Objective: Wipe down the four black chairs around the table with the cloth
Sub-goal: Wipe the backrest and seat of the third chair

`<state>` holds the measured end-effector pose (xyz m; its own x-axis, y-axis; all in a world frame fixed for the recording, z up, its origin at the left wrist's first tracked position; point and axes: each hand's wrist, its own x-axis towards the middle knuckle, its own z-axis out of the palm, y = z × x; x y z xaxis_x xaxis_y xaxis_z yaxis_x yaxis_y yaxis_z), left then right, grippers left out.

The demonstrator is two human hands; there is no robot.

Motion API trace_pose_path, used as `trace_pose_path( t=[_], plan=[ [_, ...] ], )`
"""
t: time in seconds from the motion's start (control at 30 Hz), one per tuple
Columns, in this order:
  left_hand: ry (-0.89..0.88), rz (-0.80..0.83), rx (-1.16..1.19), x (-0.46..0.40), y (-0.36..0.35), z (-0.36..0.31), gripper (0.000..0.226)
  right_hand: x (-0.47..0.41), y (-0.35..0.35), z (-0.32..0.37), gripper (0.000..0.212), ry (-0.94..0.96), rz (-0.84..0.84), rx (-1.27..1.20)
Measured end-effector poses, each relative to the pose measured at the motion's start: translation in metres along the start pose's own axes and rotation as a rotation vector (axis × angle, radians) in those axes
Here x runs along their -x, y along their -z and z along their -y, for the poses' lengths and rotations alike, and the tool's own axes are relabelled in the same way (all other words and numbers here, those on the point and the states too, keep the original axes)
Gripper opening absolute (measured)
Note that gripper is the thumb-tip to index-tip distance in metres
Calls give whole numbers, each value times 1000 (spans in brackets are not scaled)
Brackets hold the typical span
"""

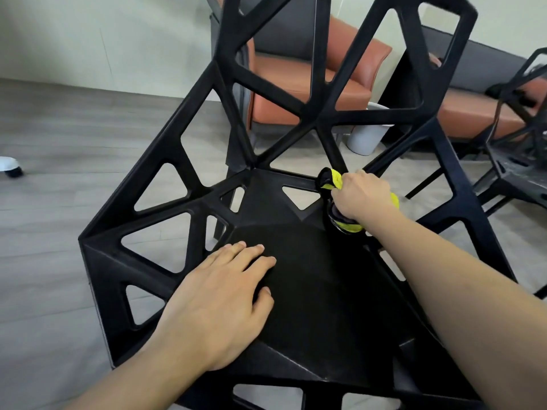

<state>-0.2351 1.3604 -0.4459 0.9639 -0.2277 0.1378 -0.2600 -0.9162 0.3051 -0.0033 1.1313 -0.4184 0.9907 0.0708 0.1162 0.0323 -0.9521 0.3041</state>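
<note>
A black chair [319,285] with a lattice of triangular holes fills the view, its backrest rising away from me. My left hand [219,303] lies flat on the seat with fingers spread, holding nothing. My right hand [364,196] is closed around a yellow and black cloth [334,180], pressing it on the right rear corner of the seat where the backrest bars meet. Part of the cloth hangs below the hand. A second black chair [521,161] stands at the right edge.
An orange armchair [299,84] stands behind the backrest, with an orange bench [473,110] to its right. A white bin [367,137] sits on the grey wood floor between them. A white wheeled object [10,167] shows at the left edge.
</note>
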Motion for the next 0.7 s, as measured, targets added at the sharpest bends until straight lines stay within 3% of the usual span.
trace_pose_path(
  t=[0.13, 0.3, 0.43, 0.53, 0.6, 0.7],
  plan=[
    [6, 0, -7, -1, -1, 0, 73, -6, 6, -6, 32, -119, 99, -326],
    [16, -11, 14, 0, 1, -1, 72, 49, -20, 6, 50, -11, -112, -299],
    [7, -35, 44, -1, 1, -2, 62, 65, -37, 10, 63, -30, -97, -345],
    [29, -32, 50, 0, 0, -2, 59, 44, -35, 29, 57, -40, -94, -332],
    [35, -30, 50, 1, -1, 0, 58, 33, -25, 60, 56, 46, -79, -403],
    [22, -60, 61, 1, -2, 1, 53, 43, -2, 126, 60, 326, -64, -628]
  ],
)
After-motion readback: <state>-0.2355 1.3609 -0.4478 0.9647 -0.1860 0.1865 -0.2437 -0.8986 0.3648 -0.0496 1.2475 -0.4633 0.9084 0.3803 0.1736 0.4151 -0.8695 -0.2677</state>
